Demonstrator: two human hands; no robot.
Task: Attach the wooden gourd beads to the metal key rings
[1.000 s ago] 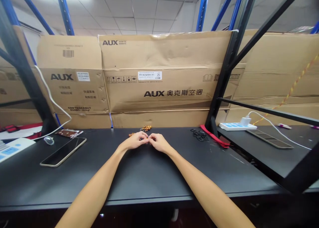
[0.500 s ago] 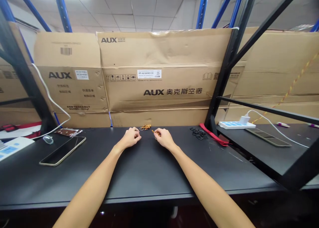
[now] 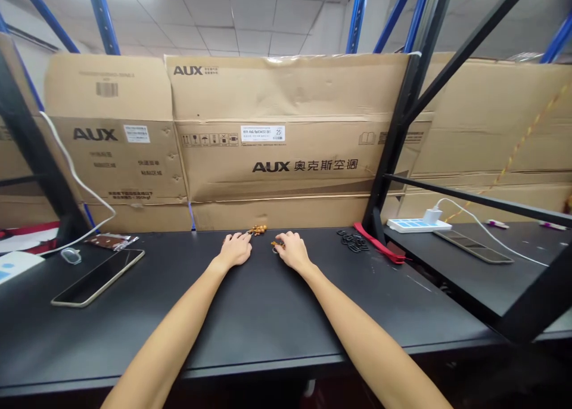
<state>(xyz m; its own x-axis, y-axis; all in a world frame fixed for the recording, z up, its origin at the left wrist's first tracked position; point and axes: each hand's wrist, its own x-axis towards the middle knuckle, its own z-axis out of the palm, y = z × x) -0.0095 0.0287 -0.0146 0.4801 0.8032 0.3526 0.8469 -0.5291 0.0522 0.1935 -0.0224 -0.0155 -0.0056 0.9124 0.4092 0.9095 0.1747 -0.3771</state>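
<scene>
The bare left forearm and right forearm reach in from 7 and 5 o'clock, slim and smooth. Each narrows at the wrist into a slender bare hand, the left hand and the right hand.

AUX in big black letters across the front of the wide cardboard carton, followed by 奥克斯空调, and there it is again, smaller, up on the top flap! The white label on that carton shows a model code opening KFR-46G and a bold 25. Over on the left, the second carton answers with its own AUX, a small white sticker too tiny to read, and a barcode above.
</scene>
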